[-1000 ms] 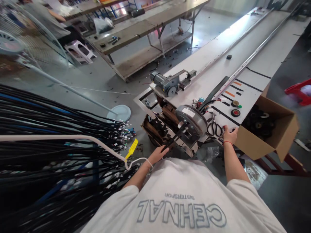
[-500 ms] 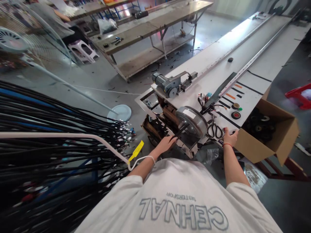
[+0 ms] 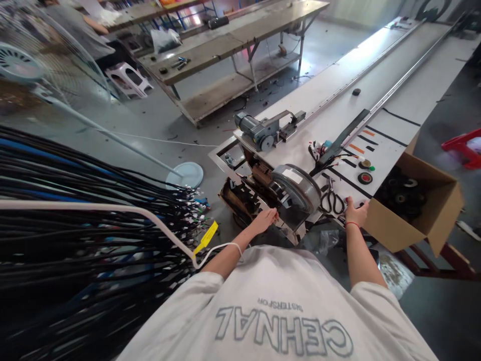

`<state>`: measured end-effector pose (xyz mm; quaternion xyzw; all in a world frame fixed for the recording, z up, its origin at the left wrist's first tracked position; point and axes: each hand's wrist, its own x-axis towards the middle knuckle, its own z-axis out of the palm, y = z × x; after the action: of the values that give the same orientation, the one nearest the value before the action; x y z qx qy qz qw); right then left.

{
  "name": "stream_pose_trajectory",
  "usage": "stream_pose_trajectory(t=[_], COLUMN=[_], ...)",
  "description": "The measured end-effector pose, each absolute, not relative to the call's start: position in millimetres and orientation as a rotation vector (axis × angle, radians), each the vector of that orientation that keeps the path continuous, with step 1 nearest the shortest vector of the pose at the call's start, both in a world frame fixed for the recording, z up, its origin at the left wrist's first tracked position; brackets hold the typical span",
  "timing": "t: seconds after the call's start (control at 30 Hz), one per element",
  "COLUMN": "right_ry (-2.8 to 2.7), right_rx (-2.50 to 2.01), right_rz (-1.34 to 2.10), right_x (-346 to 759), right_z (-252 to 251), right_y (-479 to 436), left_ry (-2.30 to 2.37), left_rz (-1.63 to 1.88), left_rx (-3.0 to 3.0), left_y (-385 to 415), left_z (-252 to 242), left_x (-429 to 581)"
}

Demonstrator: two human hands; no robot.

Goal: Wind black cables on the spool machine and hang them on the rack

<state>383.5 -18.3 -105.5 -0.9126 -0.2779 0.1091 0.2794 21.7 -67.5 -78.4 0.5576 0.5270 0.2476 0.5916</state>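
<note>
- Black cable bundle now reaches slightly farther past drum; its near-side length is out of sight.
- Left hand just before drum, fingers together.
- Right hand on bench edge, right of drum; can't tell finger state.

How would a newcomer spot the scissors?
Go to the near end of the long white bench. Between the grey drum and the right hand lie the scissors: two big black loop handles, unlike the round tape rolls beyond.
</note>
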Motion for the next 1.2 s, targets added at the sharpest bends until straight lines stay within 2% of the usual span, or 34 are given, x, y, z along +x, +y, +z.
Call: stream_pose_trajectory(t=[0.23, 0.37, 0.47, 0.8, 1.2], right_ry=[-0.740, -0.776, -0.786, -0.782, -0.797], right_rx=[-2.440, -2.434, -2.431, -2.412, -2.360], right_rz=[0.299, 0.318, 0.328, 0.342, 0.309], right_x=[381.9, 383.5, 385.2, 386.4, 389.5], right_z=[-104.2, -103.3, -103.9, -106.9, -113.2], right_y=[-18.1, -18.7, -18.7, -17.7, -17.9], left_ry=[1.304, 1.095, 1.233, 1.517, 1.493], left_rz=[0.573, 0.245, 0.079, 0.445, 0.493], left_rx=[1.404, 1.511, 1.527, 1.550, 1.709], left_y=[-66.3, -68.4, -81.0, -94.5, -61.2], left_z=[-76.9, -86.8, -99.8, -95.2, -85.7], left_x=[20.0, -10.5, -40.5, -40.1, 2.1])
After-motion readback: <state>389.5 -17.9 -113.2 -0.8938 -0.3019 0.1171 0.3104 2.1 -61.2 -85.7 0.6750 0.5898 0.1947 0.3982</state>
